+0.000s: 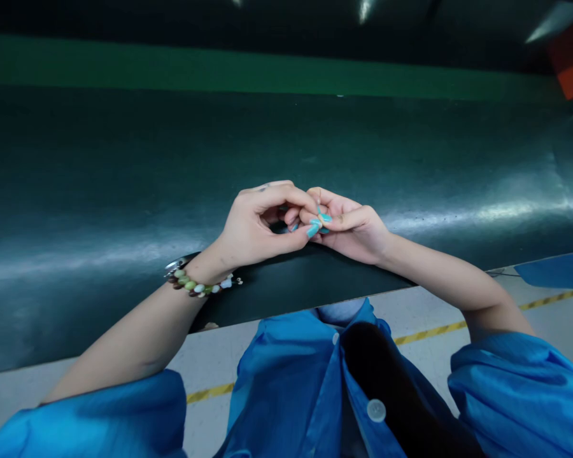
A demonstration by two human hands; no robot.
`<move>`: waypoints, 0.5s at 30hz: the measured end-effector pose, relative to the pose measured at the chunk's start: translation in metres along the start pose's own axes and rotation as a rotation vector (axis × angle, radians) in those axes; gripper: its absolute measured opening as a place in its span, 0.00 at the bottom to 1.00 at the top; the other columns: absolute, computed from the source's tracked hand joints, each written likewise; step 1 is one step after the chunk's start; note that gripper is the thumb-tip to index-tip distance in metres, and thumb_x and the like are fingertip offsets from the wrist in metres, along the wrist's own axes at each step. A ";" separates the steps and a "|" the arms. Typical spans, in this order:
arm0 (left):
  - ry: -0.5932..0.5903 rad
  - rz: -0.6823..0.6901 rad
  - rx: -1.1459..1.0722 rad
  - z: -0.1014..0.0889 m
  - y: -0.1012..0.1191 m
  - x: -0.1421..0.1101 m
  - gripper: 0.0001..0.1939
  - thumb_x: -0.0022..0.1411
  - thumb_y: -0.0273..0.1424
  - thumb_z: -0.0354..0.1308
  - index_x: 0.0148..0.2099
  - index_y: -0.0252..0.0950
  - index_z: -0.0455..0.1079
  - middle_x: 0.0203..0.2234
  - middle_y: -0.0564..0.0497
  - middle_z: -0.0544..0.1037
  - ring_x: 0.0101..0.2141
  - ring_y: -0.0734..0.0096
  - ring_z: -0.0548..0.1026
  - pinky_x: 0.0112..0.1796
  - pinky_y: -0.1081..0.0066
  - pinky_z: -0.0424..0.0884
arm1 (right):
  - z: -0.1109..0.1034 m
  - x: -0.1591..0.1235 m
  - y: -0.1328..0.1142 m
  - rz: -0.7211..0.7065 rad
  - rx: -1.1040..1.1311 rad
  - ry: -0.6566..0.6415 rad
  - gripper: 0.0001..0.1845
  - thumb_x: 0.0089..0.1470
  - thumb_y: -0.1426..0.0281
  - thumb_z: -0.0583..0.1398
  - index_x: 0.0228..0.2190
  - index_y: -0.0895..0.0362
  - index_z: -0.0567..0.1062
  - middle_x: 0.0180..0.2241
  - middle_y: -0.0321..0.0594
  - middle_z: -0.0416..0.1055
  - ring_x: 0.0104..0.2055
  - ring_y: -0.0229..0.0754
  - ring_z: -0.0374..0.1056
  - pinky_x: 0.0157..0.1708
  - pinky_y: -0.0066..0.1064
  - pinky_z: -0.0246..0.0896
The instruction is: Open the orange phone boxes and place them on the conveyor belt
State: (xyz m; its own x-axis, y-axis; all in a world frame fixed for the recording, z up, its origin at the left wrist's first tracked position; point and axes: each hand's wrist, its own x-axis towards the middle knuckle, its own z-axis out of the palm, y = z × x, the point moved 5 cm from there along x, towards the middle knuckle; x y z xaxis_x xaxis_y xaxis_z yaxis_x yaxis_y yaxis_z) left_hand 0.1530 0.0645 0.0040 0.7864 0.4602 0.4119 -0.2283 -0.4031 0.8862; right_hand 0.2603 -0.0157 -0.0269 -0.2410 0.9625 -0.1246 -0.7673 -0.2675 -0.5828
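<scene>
The left hand (255, 222) and right hand (351, 226) met fingertip to fingertip at the near edge of the dark belt (124, 191), curled together. Whether they pinched anything could not be told. A beaded bracelet (198, 285) sat at seven o'clock.

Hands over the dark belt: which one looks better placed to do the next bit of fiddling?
Probably the right hand. Its teal-nailed fingertips curl onto the spot where both hands meet, while the left hand, the one with the beaded bracelet, arches over it. Whether anything is pinched there cannot be told.
</scene>
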 end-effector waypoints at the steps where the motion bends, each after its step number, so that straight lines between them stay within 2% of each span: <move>1: -0.002 0.001 0.006 0.000 0.000 0.000 0.06 0.55 0.25 0.67 0.37 0.38 0.78 0.23 0.55 0.68 0.24 0.77 0.65 0.24 0.76 0.63 | 0.000 0.000 0.000 0.002 0.002 0.000 0.14 0.47 0.76 0.68 0.35 0.60 0.70 0.32 0.39 0.69 0.37 0.39 0.66 0.39 0.26 0.62; 8: -0.015 -0.057 -0.024 -0.001 -0.002 -0.003 0.09 0.53 0.22 0.65 0.37 0.39 0.78 0.24 0.55 0.69 0.24 0.77 0.66 0.25 0.75 0.64 | 0.001 0.000 0.001 0.009 -0.006 0.008 0.15 0.47 0.77 0.68 0.36 0.59 0.69 0.34 0.40 0.71 0.36 0.38 0.67 0.37 0.25 0.63; 11: -0.011 -0.057 -0.006 -0.001 -0.001 -0.003 0.07 0.54 0.24 0.66 0.36 0.39 0.77 0.24 0.55 0.69 0.24 0.77 0.65 0.24 0.75 0.63 | 0.001 0.000 0.002 0.012 -0.007 0.023 0.16 0.46 0.76 0.68 0.36 0.60 0.69 0.31 0.37 0.68 0.36 0.39 0.67 0.37 0.25 0.63; 15: -0.003 -0.040 0.044 -0.001 0.000 -0.003 0.07 0.53 0.23 0.66 0.35 0.39 0.76 0.24 0.56 0.69 0.24 0.77 0.65 0.24 0.75 0.62 | -0.001 0.000 0.004 0.018 -0.014 0.033 0.16 0.46 0.77 0.67 0.37 0.60 0.69 0.32 0.38 0.69 0.36 0.39 0.67 0.37 0.25 0.63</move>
State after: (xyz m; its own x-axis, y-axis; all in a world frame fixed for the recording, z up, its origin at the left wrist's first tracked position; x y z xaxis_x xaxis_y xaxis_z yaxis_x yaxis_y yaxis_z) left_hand 0.1499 0.0635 0.0033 0.7963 0.4740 0.3757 -0.1716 -0.4186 0.8918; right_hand 0.2580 -0.0162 -0.0297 -0.2346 0.9585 -0.1618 -0.7549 -0.2845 -0.5910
